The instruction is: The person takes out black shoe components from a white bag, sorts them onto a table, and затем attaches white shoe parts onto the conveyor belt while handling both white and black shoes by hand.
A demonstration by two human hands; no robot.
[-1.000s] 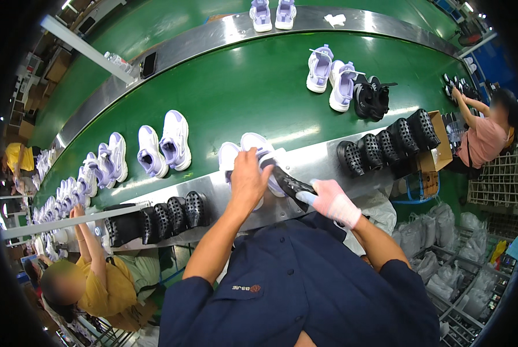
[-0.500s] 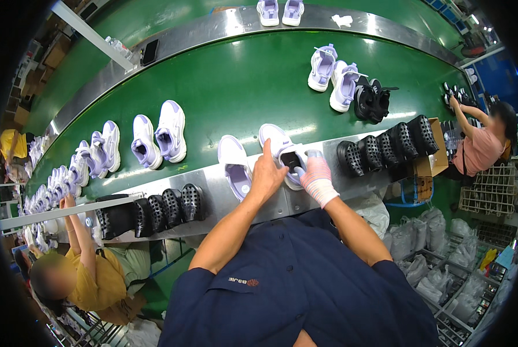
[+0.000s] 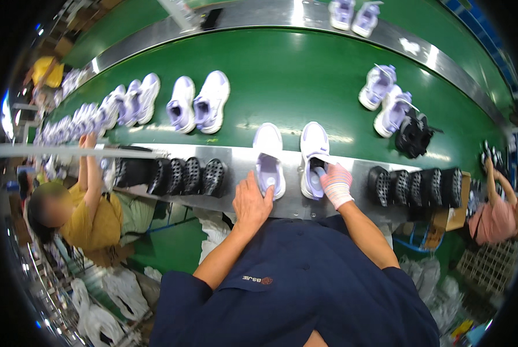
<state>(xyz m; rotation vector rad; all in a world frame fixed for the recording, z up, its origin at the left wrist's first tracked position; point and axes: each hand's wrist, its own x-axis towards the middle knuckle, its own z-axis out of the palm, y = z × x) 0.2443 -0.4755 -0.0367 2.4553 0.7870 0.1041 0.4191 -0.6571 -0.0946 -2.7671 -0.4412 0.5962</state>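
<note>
While the right hand [image 3: 335, 184], in a white knit glove, pushes its fingers into the mouth of the right shoe [image 3: 315, 159], the grip looks curled onto the collar or tongue, though the glove hides exactly how the fingers close. Most likely the hand is there to steady or seat something inside the shoe. The bare left hand [image 3: 251, 200] lies with fingers together just at the heel of the left shoe [image 3: 268, 160], touching its rear edge rather than clasping it, apparently to keep it from sliding.

Both shoes are pale lilac and white, standing upright on their soles, side by side and slightly apart. Their long axes run away from the person, toes out onto the green conveyor belt [image 3: 282, 87], heels over the steel counter [image 3: 241, 159] along the belt's near edge.

Rows of black soles [image 3: 186, 175] stand on edge on the counter to either side. More lilac pairs [image 3: 198, 104] sit on the belt. A person in a yellow shirt [image 3: 91, 214] works at the left, another in pink [image 3: 493, 217] at the right.
</note>
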